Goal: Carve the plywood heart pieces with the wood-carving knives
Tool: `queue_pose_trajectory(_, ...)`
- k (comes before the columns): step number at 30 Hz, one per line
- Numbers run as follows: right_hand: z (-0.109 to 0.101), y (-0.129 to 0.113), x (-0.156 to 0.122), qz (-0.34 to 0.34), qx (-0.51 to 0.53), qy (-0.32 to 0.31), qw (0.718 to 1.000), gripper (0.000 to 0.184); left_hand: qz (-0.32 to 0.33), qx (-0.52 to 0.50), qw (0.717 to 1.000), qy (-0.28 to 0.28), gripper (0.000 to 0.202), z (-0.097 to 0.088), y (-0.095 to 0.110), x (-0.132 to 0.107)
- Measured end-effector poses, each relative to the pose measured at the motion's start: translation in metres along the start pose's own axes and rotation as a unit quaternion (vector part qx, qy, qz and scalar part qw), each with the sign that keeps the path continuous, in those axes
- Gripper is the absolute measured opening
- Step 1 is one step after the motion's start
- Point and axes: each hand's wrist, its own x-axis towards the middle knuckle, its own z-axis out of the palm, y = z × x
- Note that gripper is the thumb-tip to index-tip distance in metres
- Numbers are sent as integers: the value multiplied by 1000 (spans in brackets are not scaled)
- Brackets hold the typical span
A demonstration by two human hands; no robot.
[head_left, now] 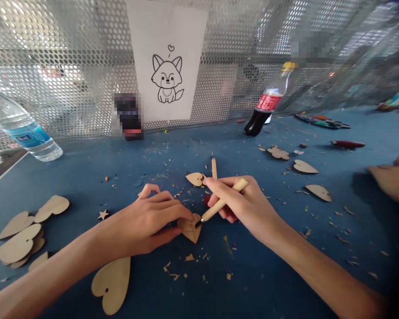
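My left hand point(151, 219) pinches a small wooden heart point(192, 229) against the blue table point(252, 283), fingers closed on its left edge. My right hand point(241, 201) grips a wooden-handled carving tool point(221, 204) like a pen, its metal tip touching the heart's top. A second wooden tool point(214, 168) lies just beyond my right hand, next to another small heart point(195, 178).
Several larger wooden hearts lie at the left point(18, 239) and near front point(112, 283); more cutouts lie at right point(305, 167). A water bottle point(23, 128), a cola bottle point(266, 108) and a fox drawing point(167, 79) stand along the mesh wall. Another person's hand point(394, 179) rests at the right edge.
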Motion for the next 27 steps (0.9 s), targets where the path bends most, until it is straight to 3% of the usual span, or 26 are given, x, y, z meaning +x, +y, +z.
queue_pose_trajectory(6, -4, 2, 0, -28, 72, 49, 996, 49, -5, 9, 1000, 0, 25, 1, 1, -1)
queue_pose_trajectory(11, -5, -1, -1, -40, 44, 53, 997, 49, 7, 48, 999, 3, 16, 3, 4, 2)
queue_pose_trajectory(15, -5, -3, -2, -62, 0, 66, 996, 49, 1, 22, 1000, 13, 16, 4, 6, 3)
queue_pose_trajectory(22, -4, 0, -8, -144, -116, 7, 983, 51, -31, -5, 999, 39, 20, 13, 9, 2)
queue_pose_trajectory(27, -3, 0, -9, -199, -174, -11, 964, 50, -68, 1, 996, 60, 33, 18, 8, 2)
